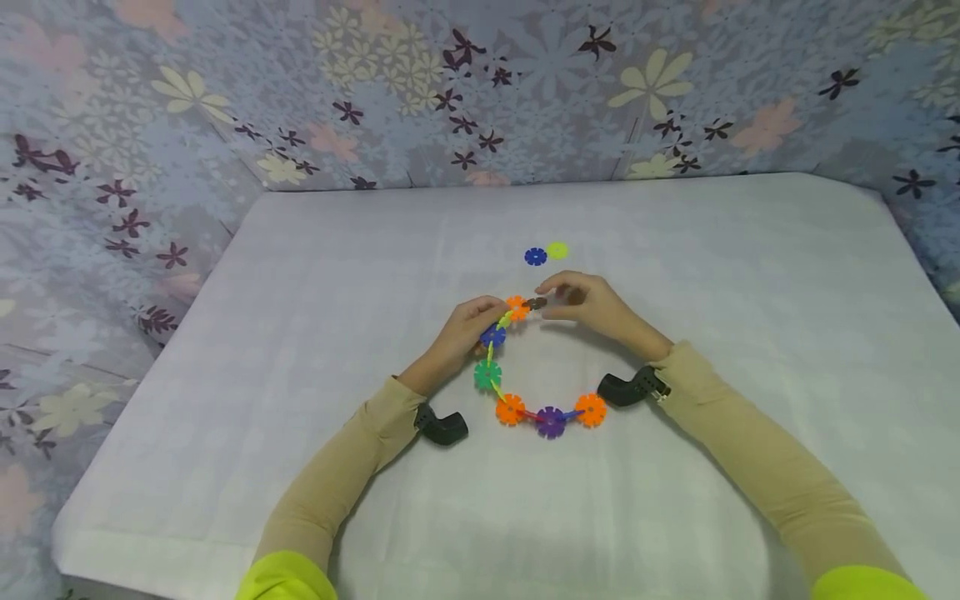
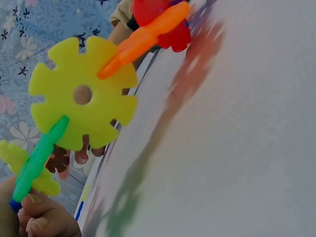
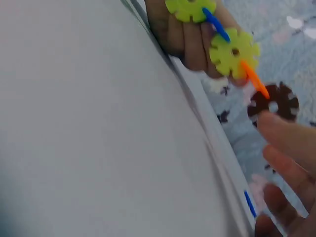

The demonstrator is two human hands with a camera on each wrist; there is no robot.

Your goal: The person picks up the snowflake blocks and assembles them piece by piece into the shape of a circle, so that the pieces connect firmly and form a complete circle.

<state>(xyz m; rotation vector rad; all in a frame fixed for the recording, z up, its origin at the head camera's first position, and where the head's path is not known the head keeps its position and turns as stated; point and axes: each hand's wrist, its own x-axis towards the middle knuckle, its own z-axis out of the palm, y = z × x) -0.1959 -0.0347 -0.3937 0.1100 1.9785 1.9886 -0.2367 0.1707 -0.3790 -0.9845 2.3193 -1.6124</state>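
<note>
A curved chain of notched plastic snowflake discs, with a green disc (image 1: 487, 375) along its left side, hangs from my left hand (image 1: 459, 337). My left fingers and thumb grip it near the upper blue disc (image 1: 492, 336). Past that grip, an orange disc (image 1: 517, 307) links to a brown disc (image 1: 536, 303) at the chain's upper end. My right hand (image 1: 600, 310) is beside the brown disc, thumb and fingers spread apart. In the right wrist view a finger overlaps the brown disc (image 3: 286, 103); whether it touches, I cannot tell.
Beyond the hands, a loose blue disc (image 1: 536, 257) and a yellow-green disc (image 1: 557, 250) lie on the white-covered table (image 1: 337, 275). A patterned wall covering (image 1: 525, 100) rises behind the table. Black wrist devices (image 1: 442, 427) are strapped at both cuffs.
</note>
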